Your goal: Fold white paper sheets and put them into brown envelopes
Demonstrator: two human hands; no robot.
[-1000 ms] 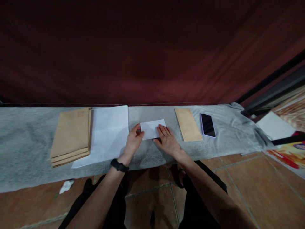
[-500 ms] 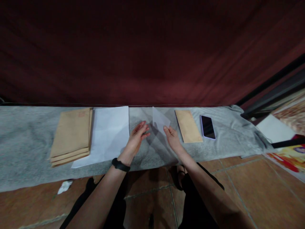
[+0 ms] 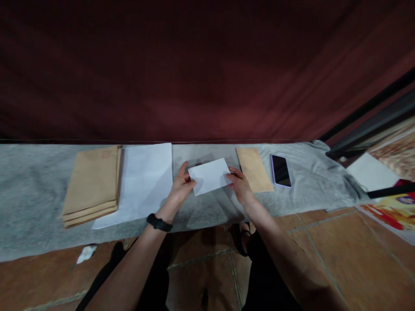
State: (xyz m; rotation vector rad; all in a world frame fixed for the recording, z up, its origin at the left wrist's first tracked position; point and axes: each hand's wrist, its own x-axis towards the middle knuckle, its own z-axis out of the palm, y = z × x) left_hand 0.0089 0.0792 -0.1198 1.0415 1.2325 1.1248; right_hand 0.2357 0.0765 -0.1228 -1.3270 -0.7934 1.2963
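Observation:
A folded white paper (image 3: 210, 175) is held between both hands just above the grey cloth (image 3: 39, 190). My left hand (image 3: 180, 186) pinches its left end, thumb on top. My right hand (image 3: 239, 185) grips its right end. A single brown envelope (image 3: 254, 169) lies right beside my right hand. White sheets (image 3: 142, 181) lie flat to the left of my left hand, and a stack of brown envelopes (image 3: 91, 184) sits further left.
A phone (image 3: 280, 170) with a dark screen lies right of the single envelope. A dark red curtain hangs behind the cloth. A crumpled white scrap (image 3: 85, 254) lies on the tiled floor. Papers and colourful prints sit at the far right (image 3: 385, 190).
The folded paper lay flat under both hands, was then lifted and turned in my right hand, and is now held level by both hands.

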